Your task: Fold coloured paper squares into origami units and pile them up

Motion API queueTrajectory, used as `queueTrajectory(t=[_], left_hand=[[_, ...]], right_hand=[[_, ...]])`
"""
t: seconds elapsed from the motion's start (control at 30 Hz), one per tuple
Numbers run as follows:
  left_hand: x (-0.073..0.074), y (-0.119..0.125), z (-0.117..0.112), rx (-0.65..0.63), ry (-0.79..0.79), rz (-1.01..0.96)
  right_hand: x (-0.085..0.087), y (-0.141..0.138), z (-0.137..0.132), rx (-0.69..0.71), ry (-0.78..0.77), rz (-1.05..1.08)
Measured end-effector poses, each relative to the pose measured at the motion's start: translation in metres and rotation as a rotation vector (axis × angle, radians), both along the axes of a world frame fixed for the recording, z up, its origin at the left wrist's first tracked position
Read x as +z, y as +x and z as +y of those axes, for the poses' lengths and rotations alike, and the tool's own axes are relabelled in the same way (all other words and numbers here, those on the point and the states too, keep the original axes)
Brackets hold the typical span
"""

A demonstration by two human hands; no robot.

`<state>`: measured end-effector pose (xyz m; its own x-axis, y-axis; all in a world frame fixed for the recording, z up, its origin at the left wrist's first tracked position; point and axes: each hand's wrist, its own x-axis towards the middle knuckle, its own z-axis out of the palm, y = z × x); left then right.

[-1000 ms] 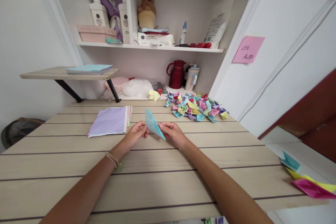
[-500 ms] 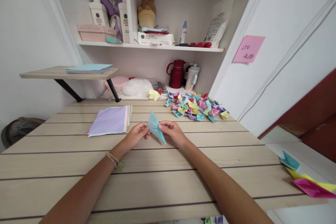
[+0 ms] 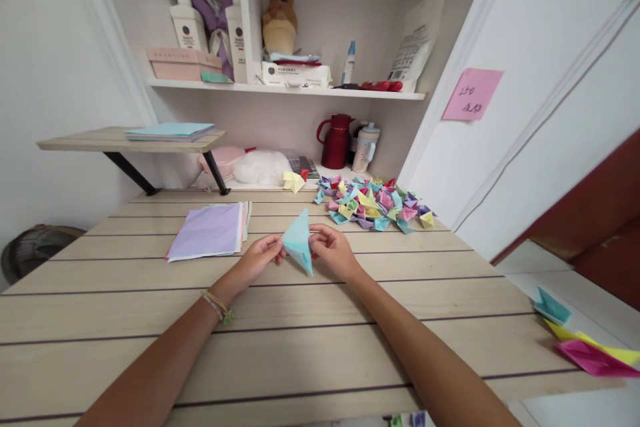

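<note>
A light-blue folded paper [image 3: 299, 242] is held up above the middle of the desk [image 3: 280, 347], one point upward and one downward, between the two hands. Its left corner is pinched between the thumb and fingers of the left hand [image 3: 263, 253]. Its right edge is met by the bent fingers of the right hand [image 3: 333, 248]; whether the paper is pinched there or only touched cannot be told. A bracelet [image 3: 217, 307] is worn on the left wrist.

Just beyond the left hand, toward the desk's left edge, a stack of square sheets [image 3: 205, 230] is laid, topped by a purple one. Toward the far right corner, a heap of folded paper pieces [image 3: 375, 203] in many colours is spread, well clear of the hands. By the far edge, a pale-yellow folded piece [image 3: 293, 181] is set near the heap. At the right edge, a teal piece [image 3: 553, 307] and a magenta piece [image 3: 597, 358] are seen, with yellow between them.

At the far left corner, blue sheets [image 3: 170, 131] are stacked on a raised board [image 3: 80, 139]. Behind the desk, a red jug [image 3: 337, 141] and a lidded cup [image 3: 367, 147] are placed side by side.
</note>
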<state>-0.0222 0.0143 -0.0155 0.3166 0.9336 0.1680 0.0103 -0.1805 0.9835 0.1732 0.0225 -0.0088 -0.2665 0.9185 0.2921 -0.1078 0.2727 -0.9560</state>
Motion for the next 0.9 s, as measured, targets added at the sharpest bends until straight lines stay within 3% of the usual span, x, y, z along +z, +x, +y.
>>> queueTrajectory(t=[0.17, 0.4, 0.53, 0.67, 0.9], left_hand=[[0.001, 0.002, -0.001, 0.023, -0.076, -0.079], [0.002, 0.005, -0.003, 0.017, -0.129, -0.12], [0.003, 0.007, -0.005, 0.026, -0.035, -0.01], [0.002, 0.007, -0.005, -0.052, 0.024, 0.063], [0.005, 0.01, -0.006, -0.018, -0.131, -0.013]], right_hand=[[0.006, 0.001, -0.009, 0.073, 0.233, -0.281], [0.014, 0.002, -0.018, -0.024, 0.545, -0.546], [0.011, 0.0, -0.018, -0.144, 0.563, -0.614], [0.01, -0.002, -0.019, -0.236, 0.51, -0.666], [0.008, -0.004, -0.022, -0.314, 0.603, -0.757]])
